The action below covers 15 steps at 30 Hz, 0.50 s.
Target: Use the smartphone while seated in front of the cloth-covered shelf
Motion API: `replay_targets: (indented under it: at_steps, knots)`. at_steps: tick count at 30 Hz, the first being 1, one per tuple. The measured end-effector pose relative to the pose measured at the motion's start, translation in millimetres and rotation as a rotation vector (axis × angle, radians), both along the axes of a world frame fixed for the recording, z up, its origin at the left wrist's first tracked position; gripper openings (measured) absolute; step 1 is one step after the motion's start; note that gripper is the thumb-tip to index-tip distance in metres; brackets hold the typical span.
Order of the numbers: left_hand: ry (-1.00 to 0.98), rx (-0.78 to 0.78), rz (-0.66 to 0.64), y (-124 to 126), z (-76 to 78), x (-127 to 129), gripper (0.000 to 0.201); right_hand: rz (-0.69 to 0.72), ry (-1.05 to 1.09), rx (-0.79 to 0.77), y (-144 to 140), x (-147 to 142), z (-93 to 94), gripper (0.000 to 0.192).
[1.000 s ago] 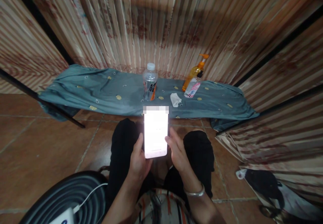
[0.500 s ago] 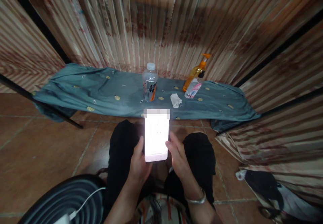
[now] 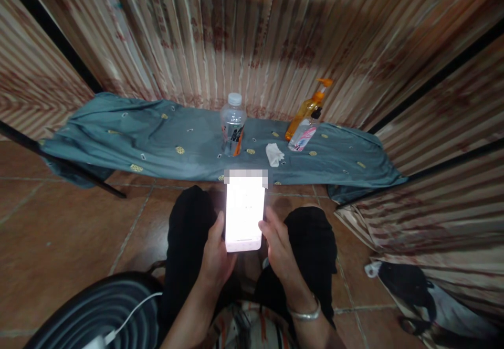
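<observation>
Striped, flower-patterned curtains (image 3: 244, 23) are hanging behind a low bench draped in a blue-green cloth (image 3: 200, 162), with tiled floor (image 3: 79, 218) showing below. Taking the lit phone (image 3: 244, 215) as the clock's centre, a clear bottle with a white cap (image 3: 233, 128) is standing close to 12 o'clock on the cloth. White crumpled tissue (image 3: 274, 155) is lying at about 1, and an orange pump bottle (image 3: 304, 117) and a smaller clear bottle (image 3: 303, 137) are standing side by side between 1 and 2. Black ribbed seat (image 3: 98, 307) is filling the 8 o'clock side, a white cable (image 3: 136, 307) running over it.

The phone itself is facing the wearer, held up between the knees, its screen glowing too brightly for reading from here. The left hand (image 3: 217, 252) is gripping it from 7 to 8 o'clock — thumb along the edge, palm underneath. The right hand (image 3: 279, 241) is touching the edge near 4, one digit tip overlapping the front; whether fingers are gripping behind, I cannot tell.

Holding it well is, I judge, mostly depending on the left palm: it should be carrying the weight, leaving the right digits light. Tilting the screen slightly back is probably helping the view — and resting the forearms on the thighs would be steadying everything.
</observation>
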<state>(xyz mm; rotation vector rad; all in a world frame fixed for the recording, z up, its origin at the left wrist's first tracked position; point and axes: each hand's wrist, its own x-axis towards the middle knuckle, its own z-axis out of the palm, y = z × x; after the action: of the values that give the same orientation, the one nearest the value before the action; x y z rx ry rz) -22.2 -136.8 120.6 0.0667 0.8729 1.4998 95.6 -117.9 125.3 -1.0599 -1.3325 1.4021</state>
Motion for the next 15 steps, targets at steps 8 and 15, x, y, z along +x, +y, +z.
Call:
replay_targets:
  at_steps: [8, 15]
  knots:
    - [0.002, -0.03, 0.008, 0.9, -1.3, -1.3, 0.045, -0.002, -0.035, 0.036, 2.5, -0.4, 1.9, 0.027]
    - [0.03, -0.011, -0.001, 3.5, -1.3, -0.2, 0.043, -0.01, -0.066, 0.035, 5.5, -0.5, -1.3, 0.021]
